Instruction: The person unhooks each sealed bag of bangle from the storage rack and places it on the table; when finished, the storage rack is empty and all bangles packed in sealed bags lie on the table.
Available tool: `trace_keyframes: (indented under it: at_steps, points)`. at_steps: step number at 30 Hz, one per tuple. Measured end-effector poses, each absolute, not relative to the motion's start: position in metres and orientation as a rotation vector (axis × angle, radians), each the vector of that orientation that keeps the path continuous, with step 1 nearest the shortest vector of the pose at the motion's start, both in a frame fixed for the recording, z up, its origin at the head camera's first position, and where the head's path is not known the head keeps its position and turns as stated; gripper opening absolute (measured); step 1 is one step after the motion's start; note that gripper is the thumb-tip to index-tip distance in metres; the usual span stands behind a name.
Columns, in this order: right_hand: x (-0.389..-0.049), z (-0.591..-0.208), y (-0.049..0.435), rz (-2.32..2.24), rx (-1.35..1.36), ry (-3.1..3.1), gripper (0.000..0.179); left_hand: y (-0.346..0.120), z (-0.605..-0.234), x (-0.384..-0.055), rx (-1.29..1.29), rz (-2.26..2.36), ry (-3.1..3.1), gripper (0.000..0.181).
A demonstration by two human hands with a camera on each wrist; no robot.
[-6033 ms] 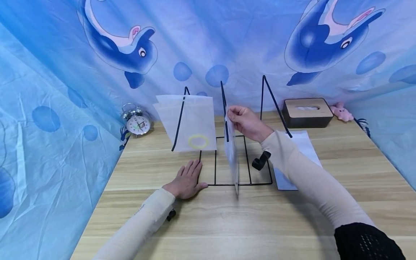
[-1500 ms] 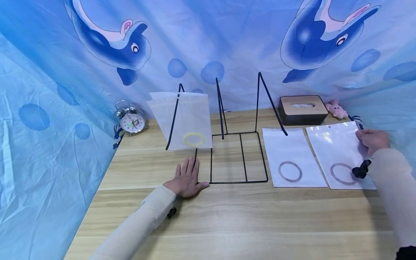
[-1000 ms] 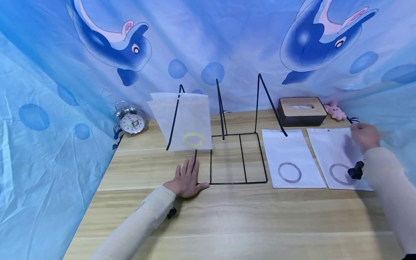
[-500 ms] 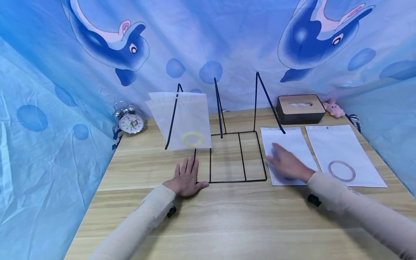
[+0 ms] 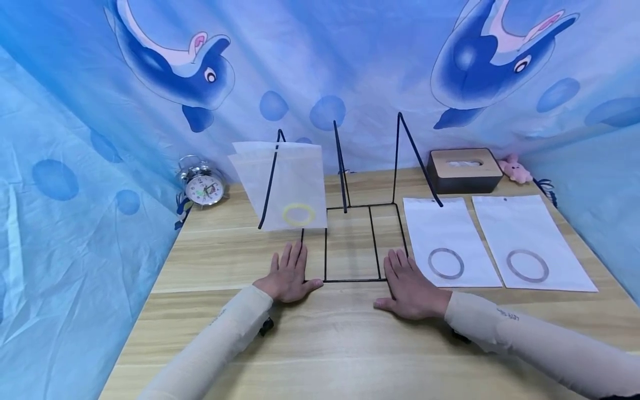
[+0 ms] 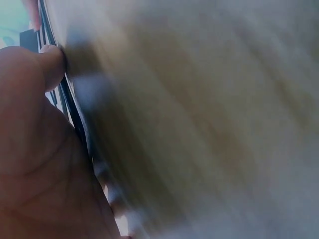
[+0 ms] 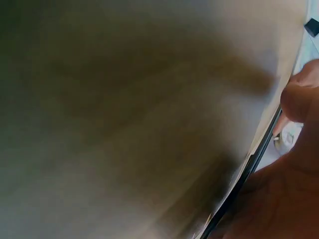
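Observation:
My left hand (image 5: 291, 278) lies flat at the front left corner of a black wire rack (image 5: 373, 239), fingers straight. Its counterpart, my right hand (image 5: 412, 291), rests with straight fingers over the rack's front right corner. In the rack's left part lean pale translucent pouches (image 5: 300, 178), the front one showing a yellow ring (image 5: 284, 214). Two white pouches lie flat on the table to the right, a nearer one (image 5: 440, 228) and a farther one (image 5: 515, 228). Each shows a greyish-pink ring. Both wrist views show mostly palm, the left palm (image 6: 40, 164) and the right palm (image 7: 289, 189).
An alarm clock (image 5: 205, 189) stands at the back left of the wooden table (image 5: 340, 355). At the back right are a tissue box (image 5: 465, 172) and a pink plush toy (image 5: 516, 169). A blue dolphin-print curtain (image 5: 350, 55) hangs behind.
Earlier my right hand held a white pouch upright in the rack's middle; that pouch now lies flat at the right. Since then the right hand has moved left to the rack's corner. Left hand unmoved.

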State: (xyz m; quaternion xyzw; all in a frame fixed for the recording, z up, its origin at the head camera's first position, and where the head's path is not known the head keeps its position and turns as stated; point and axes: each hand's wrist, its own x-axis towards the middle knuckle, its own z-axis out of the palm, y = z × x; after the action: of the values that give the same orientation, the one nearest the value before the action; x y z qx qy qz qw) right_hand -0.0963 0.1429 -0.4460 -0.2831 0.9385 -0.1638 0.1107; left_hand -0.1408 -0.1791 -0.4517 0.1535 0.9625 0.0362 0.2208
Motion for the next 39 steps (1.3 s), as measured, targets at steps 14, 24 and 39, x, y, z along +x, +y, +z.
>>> trace_keyframes:
  at_steps: [14, 24, 39]
  points:
    - [-0.089, -0.449, 0.151, -0.571, -0.808, 2.691, 0.109, -0.171, -0.444, -0.138, 0.407, 0.057, 2.665, 0.098]
    - [-0.088, -0.450, 0.152, -0.562, -0.823, 2.694, 0.109, -0.184, -0.411, -0.125, 0.557, 0.309, 2.740, 0.092]
    - [-0.088, -0.454, 0.154, -0.623, -0.897, 2.711, 0.106, -0.252, -0.321, -0.153, 0.093, 1.177, 3.015, 0.045]
